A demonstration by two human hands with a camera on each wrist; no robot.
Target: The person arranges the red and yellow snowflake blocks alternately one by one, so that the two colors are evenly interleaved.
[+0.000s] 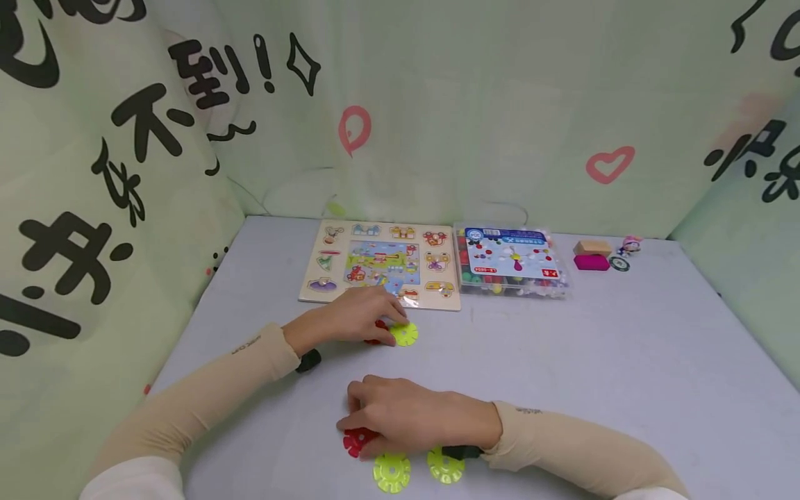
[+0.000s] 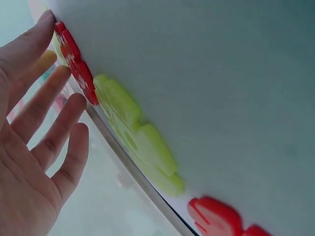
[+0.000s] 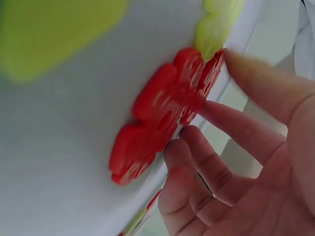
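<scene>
My left hand (image 1: 362, 316) pinches a yellow-green notched plastic disc (image 1: 406, 335) between thumb and index finger. A red notched disc (image 2: 78, 64) lies beside it, partly under the hand, with a further yellow-green disc (image 2: 138, 132) and part of another red one (image 2: 216, 219) closer to the left wrist camera. Nearer the front, my right hand (image 1: 406, 417) holds a red notched disc (image 1: 358, 441) by its edges with thumb and index finger. Another red disc (image 3: 152, 118) appears beside it in the right wrist view. Two yellow-green discs (image 1: 392, 473) (image 1: 446, 467) lie below the right hand.
At the back of the table (image 1: 625, 361) lies a wooden picture puzzle board (image 1: 319, 271). Right of it stands a clear box (image 1: 512, 264) of colourful pieces. Farther right are a wooden block (image 1: 592, 248), a magenta block (image 1: 591, 262), a small ring (image 1: 619, 264) and a figurine (image 1: 630, 244).
</scene>
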